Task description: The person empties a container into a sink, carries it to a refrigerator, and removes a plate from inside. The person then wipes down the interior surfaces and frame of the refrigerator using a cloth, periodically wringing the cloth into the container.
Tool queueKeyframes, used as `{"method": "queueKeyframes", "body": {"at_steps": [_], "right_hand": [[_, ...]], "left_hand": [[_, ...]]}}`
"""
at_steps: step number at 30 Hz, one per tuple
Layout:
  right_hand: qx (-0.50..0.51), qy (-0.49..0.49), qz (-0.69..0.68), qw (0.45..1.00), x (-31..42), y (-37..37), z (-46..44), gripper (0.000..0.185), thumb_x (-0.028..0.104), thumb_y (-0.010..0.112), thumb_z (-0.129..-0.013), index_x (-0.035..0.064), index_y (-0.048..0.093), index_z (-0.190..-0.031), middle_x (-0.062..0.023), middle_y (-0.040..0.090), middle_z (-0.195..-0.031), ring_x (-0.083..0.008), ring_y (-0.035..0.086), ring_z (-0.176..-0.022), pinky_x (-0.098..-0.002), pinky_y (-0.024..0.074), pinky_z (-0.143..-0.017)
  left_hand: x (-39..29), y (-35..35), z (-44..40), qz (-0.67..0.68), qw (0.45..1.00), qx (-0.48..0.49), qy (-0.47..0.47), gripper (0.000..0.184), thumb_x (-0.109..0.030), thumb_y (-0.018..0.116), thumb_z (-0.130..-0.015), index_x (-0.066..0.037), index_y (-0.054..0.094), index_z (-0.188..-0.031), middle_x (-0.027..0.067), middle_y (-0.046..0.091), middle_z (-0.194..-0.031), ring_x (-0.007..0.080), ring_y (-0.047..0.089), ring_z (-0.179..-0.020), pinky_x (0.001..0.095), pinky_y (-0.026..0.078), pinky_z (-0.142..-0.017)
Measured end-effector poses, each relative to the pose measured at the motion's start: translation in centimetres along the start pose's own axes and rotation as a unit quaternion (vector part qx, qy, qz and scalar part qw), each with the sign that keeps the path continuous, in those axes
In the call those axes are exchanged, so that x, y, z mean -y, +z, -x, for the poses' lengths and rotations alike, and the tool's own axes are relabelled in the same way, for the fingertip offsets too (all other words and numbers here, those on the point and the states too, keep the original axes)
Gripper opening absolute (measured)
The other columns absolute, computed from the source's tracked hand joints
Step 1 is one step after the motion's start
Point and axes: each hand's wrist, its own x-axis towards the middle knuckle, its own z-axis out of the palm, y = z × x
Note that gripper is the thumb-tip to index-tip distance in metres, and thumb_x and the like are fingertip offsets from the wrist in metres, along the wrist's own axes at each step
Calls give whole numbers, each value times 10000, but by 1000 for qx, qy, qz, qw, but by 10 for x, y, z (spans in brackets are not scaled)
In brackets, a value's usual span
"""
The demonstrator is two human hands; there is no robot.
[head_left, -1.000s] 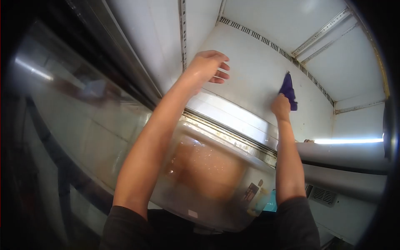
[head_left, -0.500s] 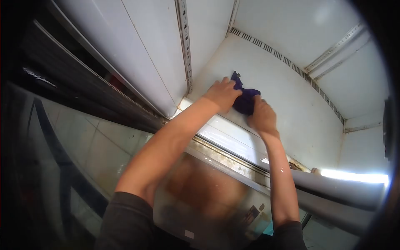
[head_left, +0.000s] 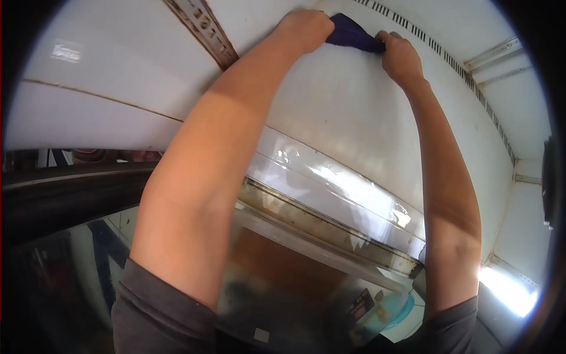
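A dark purple cloth (head_left: 354,33) is stretched between my two hands, against the white inner panel (head_left: 348,100) of a cabinet. My left hand (head_left: 305,32) is closed on the cloth's left end, near the corner by the side wall. At the other end, the fingers of my right hand (head_left: 403,58) grip the cloth's edge. Both arms reach far forward, and the cloth sags slightly between them. The panel below has faint smudges and a small dark speck.
A slotted metal rail (head_left: 206,29) runs up the left wall. Vent slots (head_left: 433,44) line the panel's far edge. Nearer me are a grimy track (head_left: 318,215) and a glass pane (head_left: 277,265). A bright light tube (head_left: 510,291) glows at lower right, above a teal basin (head_left: 401,312).
Both hands have moved forward, farther from me, taking the cloth toward the panel's far edge. The cloth was bunched and is now stretched wider. My view has shifted closer in.
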Motion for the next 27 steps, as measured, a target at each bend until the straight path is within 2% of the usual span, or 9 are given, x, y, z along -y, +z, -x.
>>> {"method": "queueKeyframes", "body": {"at_steps": [1,4,6,11,16,20,23,26,27], "right_hand": [[6,22,-18,1000,1,3,2,349,5,491,-885,132,635,-1177,-118,664,-1110,-346,639,-1038,-450,527,-862],[29,40,-42,998,16,-15,26,330,29,475,-901,138,637,-1166,-122,665,-1100,-344,641,-1036,-459,524,-876],[132,45,-36,990,33,-37,51,316,53,482,-908,134,637,-1170,-159,662,-1095,-368,654,-1007,-472,534,-857],[154,103,-71,980,81,-72,130,277,59,500,-909,94,652,-1138,-237,659,-1012,-415,654,-980,-474,541,-848],[278,172,-186,927,102,-102,157,235,70,508,-898,38,690,-1044,-253,700,-990,-408,659,-1039,-465,538,-884],[293,180,-209,915,104,-103,156,242,53,562,-840,26,712,-1029,-261,694,-1039,-394,669,-1038,-450,534,-889],[317,202,-254,891,115,-105,141,244,50,602,-761,-57,713,-950,-291,686,-1009,-413,671,-1013,-425,536,-864],[303,196,-288,887,124,-99,134,323,39,556,-766,-102,691,-1023,-341,674,-977,-420,687,-987,-427,528,-812],[294,211,-306,881,124,-99,134,321,48,553,-774,-117,691,-1011,-310,694,-939,-382,703,-906,-402,528,-776]], "left_hand": [[-1,8,8,-23,998,66,-4,123,-71,596,-861,-76,717,-884,88,697,-971,317,686,-939,428,564,-806],[-14,-40,27,15,990,141,-24,156,-113,724,-773,-51,743,-915,153,716,-1008,322,697,-986,418,562,-847],[-16,-43,44,37,987,155,-12,128,-91,664,-820,-62,737,-921,135,717,-1011,323,697,-985,436,569,-825],[-32,-72,106,62,985,159,-20,181,-62,615,-851,-79,736,-985,153,719,-1061,338,692,-1009,457,572,-839],[-43,-96,128,172,933,311,-59,284,-122,673,-805,-85,707,-1085,191,707,-1089,358,675,-1049,424,557,-906],[-48,-97,137,162,940,283,-95,314,-177,714,-774,-22,713,-1047,201,704,-1100,345,678,-1054,415,546,-936],[-70,-103,126,179,926,311,-115,336,-191,716,-764,-19,716,-1053,203,691,-1150,340,666,-1081,408,541,-943],[-92,-97,123,248,910,303,-135,355,-210,704,-766,-19,722,-1066,214,677,-1181,344,649,-1113,398,528,-960],[-96,-93,123,315,895,274,-160,362,-220,690,-778,-18,720,-1077,222,674,-1183,342,643,-1122,391,521,-965]]}}
